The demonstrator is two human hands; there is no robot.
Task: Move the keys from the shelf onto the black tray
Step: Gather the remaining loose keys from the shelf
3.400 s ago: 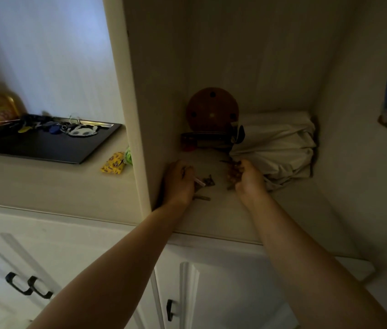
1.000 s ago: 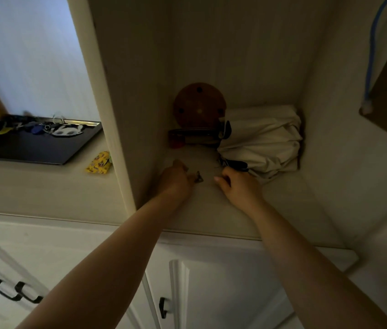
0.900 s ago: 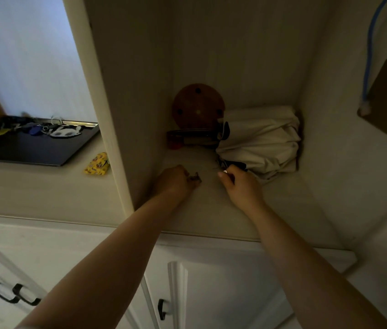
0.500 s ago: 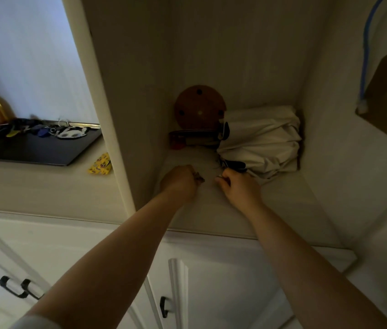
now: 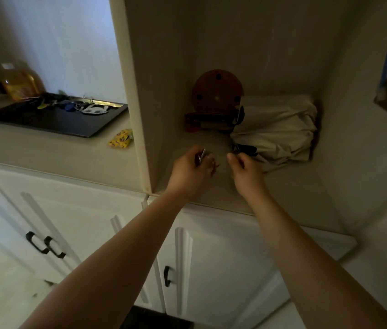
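The left hand (image 5: 189,172) has its fingers (image 5: 205,160) closed on small keys (image 5: 208,161) over the shelf (image 5: 282,186); light, stiff metal, likely slippery, best pinched by the ring. Whether the right hand (image 5: 247,173) grips anything, I cannot tell. A folded cream umbrella (image 5: 278,129) crowds the far right; the black tray (image 5: 64,119) waits on the desk (image 5: 33,148) far left.

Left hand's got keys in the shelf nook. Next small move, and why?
Probably lift the left hand out of the shelf nook and carry its small metal keys left to the flat black tray: the keys look pinched off the shelf, and other keys already lie there.
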